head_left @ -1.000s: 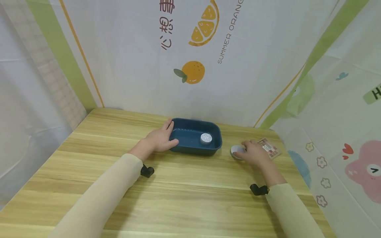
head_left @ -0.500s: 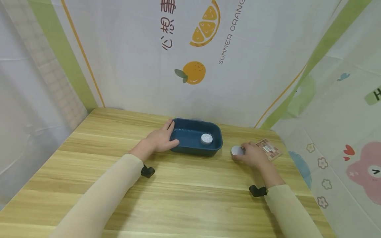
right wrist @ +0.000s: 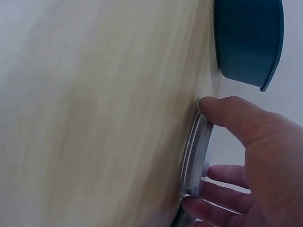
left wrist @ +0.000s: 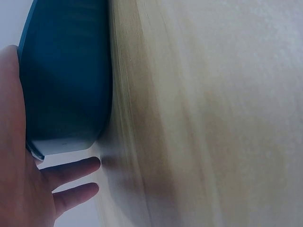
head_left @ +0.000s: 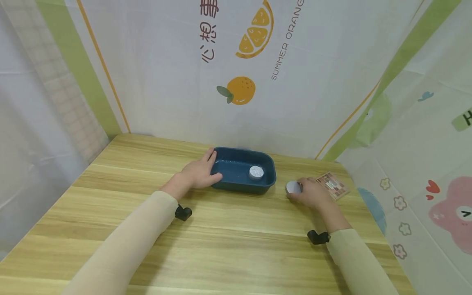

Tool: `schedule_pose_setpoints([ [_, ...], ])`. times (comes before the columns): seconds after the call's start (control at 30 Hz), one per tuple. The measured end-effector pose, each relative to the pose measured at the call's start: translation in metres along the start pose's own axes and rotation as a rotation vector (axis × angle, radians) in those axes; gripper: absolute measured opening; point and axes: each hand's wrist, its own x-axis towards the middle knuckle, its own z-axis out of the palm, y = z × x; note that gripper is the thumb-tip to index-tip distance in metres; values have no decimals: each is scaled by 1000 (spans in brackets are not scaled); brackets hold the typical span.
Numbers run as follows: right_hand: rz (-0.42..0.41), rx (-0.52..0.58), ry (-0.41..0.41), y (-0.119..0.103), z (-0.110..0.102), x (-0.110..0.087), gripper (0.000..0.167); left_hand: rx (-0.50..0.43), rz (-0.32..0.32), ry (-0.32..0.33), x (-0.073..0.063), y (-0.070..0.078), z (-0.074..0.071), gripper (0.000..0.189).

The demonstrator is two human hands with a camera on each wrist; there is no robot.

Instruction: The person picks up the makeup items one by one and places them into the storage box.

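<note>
In the head view, my left hand (head_left: 198, 173) rests against the left end of a dark blue rectangular basin (head_left: 241, 189). Its thumb lies over the near side, and in the left wrist view two fingers (left wrist: 75, 172) reach straight past the basin's end wall. To the right of the basin my right hand (head_left: 313, 192) holds a small round flat case (head_left: 293, 187) with a pale top. The right wrist view shows thumb and fingers at opposite edges of this case (right wrist: 196, 153), which stays low at the tabletop. Inside the basin lies another round white case (head_left: 256, 172) with a star-like pattern.
An eyeshadow palette (head_left: 333, 185) lies flat on the wooden table (head_left: 236, 241), just right of my right hand and partly behind it. A white printed curtain (head_left: 166, 82) hangs along the table's back edge, with more curtain on both sides.
My right hand has closed in around the round case beside the basin and shifted slightly left. The left hand and the basin stay in place.
</note>
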Motion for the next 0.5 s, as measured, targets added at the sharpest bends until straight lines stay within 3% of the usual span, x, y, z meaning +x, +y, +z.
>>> schedule_pose_setpoints([
  [0.5,-9,25,68,-2,0,6,82,-6,-13,-9,1,0,0,98],
])
